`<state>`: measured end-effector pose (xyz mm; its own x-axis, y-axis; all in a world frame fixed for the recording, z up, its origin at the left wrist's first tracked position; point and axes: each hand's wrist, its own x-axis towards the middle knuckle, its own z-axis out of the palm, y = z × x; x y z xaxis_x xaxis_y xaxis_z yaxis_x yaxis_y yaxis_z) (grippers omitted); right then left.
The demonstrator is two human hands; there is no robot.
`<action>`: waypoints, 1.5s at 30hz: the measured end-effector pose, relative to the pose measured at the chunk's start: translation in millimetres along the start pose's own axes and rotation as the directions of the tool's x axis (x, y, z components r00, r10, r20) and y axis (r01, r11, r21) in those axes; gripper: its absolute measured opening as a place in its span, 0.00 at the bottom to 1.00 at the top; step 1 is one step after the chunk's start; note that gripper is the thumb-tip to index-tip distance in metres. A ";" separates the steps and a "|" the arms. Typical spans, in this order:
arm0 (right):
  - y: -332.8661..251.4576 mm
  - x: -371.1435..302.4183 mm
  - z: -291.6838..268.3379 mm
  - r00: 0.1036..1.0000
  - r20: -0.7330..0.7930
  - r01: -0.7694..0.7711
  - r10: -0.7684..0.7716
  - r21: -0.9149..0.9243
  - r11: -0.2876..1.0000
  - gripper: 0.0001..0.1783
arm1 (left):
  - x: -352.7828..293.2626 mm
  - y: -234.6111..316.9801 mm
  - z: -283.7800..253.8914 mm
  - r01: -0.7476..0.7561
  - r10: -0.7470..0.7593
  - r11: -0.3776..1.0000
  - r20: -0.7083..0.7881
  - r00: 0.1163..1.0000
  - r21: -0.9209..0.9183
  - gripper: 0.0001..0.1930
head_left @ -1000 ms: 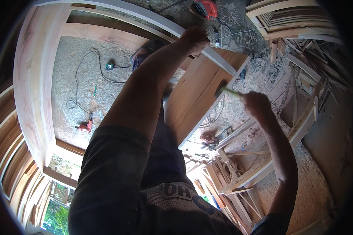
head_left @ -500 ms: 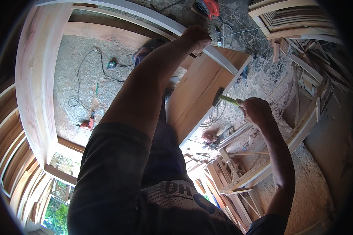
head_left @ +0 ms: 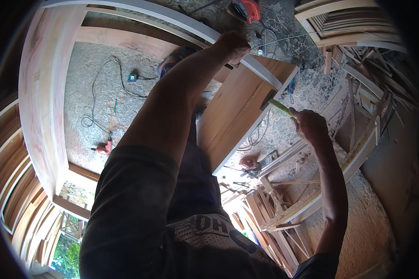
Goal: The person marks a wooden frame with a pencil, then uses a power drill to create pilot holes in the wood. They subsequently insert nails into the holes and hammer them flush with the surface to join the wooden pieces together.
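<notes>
My right hand (head_left: 309, 125) is wrapped round the yellow-green handle of a hammer (head_left: 280, 108). The hammer's dark head is over the long edge of a wide brown board (head_left: 239, 104), near the board's far right corner; whether it touches the wood I cannot tell. Farther off, my left hand (head_left: 234, 46) is closed round a long pale wooden strip (head_left: 181, 24), whose end reaches across the board's far end. The board slopes down toward my legs.
A wide pale plank (head_left: 46, 93) stands at the left. On the dusty floor lie a red drill (head_left: 103, 147), a tape measure (head_left: 133, 77), cords and a red power tool (head_left: 246, 11). Scrap wood (head_left: 368, 83) and stacked frames (head_left: 344, 21) fill the right.
The hammer has moved farther away and slightly right along the board's edge, with my right hand. My left hand, the strip and the board look the same.
</notes>
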<state>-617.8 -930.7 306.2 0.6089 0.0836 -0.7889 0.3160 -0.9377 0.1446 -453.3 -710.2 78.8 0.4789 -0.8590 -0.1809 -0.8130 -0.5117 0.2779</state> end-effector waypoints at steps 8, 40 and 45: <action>-17.9 -4.5 24.2 0.996 0.016 0.090 -0.091 0.042 0.995 0.18 | 1.0 -1.9 3.9 0.002 -0.002 1.000 0.002 1.000 -0.022 0.07; -205.0 -40.7 100.4 0.400 -0.148 0.367 0.904 0.930 -0.011 0.13 | -119.0 203.2 -36.8 0.183 0.095 0.408 0.241 0.966 -0.895 0.26; -195.9 -60.4 100.1 0.508 0.034 0.314 0.861 0.923 -0.222 0.06 | -129.9 222.3 -49.9 0.238 0.086 0.271 0.270 0.959 -0.933 0.33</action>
<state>-789.3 -785.9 265.7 0.5563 -0.7762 -0.2968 -0.5510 -0.0773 -0.8309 -679.7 -713.1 211.1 0.3000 -0.8641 -0.4042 0.2023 -0.3565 0.9122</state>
